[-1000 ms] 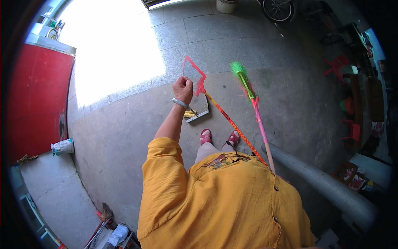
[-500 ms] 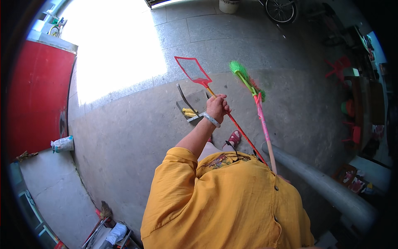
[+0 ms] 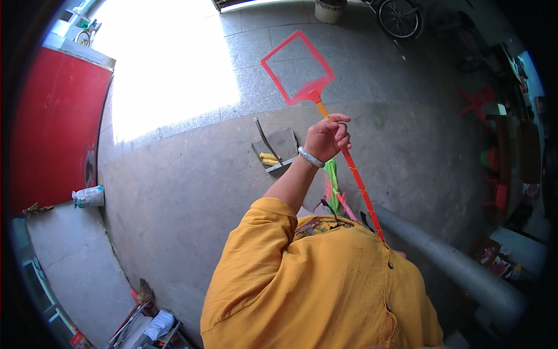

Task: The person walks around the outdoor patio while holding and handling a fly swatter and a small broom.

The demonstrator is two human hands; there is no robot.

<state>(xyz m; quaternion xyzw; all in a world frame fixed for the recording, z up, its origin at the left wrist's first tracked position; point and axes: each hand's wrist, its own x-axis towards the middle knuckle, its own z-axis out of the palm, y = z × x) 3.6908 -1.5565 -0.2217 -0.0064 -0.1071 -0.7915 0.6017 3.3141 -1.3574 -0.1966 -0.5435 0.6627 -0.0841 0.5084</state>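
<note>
My left hand (image 3: 325, 136) grips the pole (image 3: 359, 180) of a red, square-headed swatter (image 3: 311, 90), which is raised ahead of me. A green-bristled broom (image 3: 331, 171) with a pink handle (image 3: 347, 208) is low before my body, partly behind it. At my right side only a sliver of what looks like my right hand (image 3: 400, 254) shows past the yellow shirt, fingers hidden. Beyond my left wrist a dark dustpan (image 3: 260, 144) lies on the floor with yellow pieces (image 3: 268, 161) in it.
A thick grey pipe (image 3: 453, 262) runs diagonally at my right. A red panel (image 3: 55, 128) and white bundle (image 3: 88, 198) stand left. A bicycle (image 3: 400, 17) and bucket (image 3: 330, 10) are ahead, red stools (image 3: 494, 192) right, brooms and a cart (image 3: 157, 326) lower left.
My left hand has moved right onto the swatter pole and raised it, lifting the head forward. The green broom head has dropped back toward my body.
</note>
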